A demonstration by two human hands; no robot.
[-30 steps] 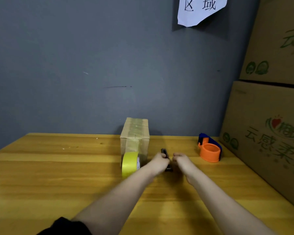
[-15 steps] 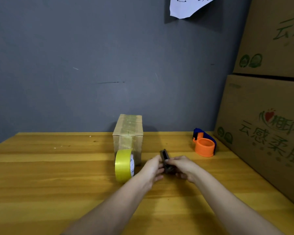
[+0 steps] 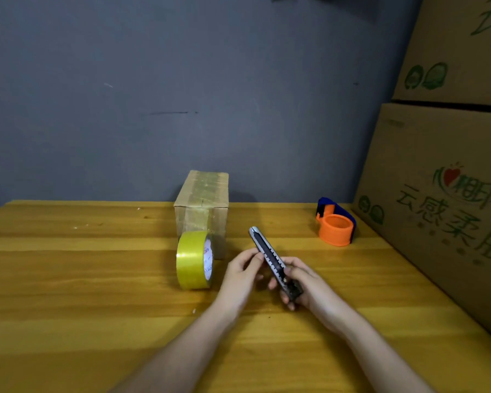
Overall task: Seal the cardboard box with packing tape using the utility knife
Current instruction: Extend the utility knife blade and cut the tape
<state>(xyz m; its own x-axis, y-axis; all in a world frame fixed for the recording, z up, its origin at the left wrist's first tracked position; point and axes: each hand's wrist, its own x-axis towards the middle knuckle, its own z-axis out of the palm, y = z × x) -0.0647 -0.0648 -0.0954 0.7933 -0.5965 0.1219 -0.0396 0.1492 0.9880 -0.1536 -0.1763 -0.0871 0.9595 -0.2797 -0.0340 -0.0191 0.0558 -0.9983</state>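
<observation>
Both hands grip a ridged metal utility knife (image 3: 270, 256) over the wooden worktop (image 3: 82, 279): right hand (image 3: 306, 282) clamps its handle, left hand (image 3: 243, 272) pinches its middle; glossy yellow tape roll (image 3: 193, 259) at nine o'clock.

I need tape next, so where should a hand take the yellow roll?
Grip the yellow tape roll from above, pinching across its width. It stands on edge, its flat sides facing left and right, and the top of its rim is clear, while the cardboard box crowds its back.

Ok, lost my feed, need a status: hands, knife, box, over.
Right hand gripping utility knife handle, left hand fingers on its side. Tape roll standing on edge against cardboard box. Nothing in the way.
</observation>
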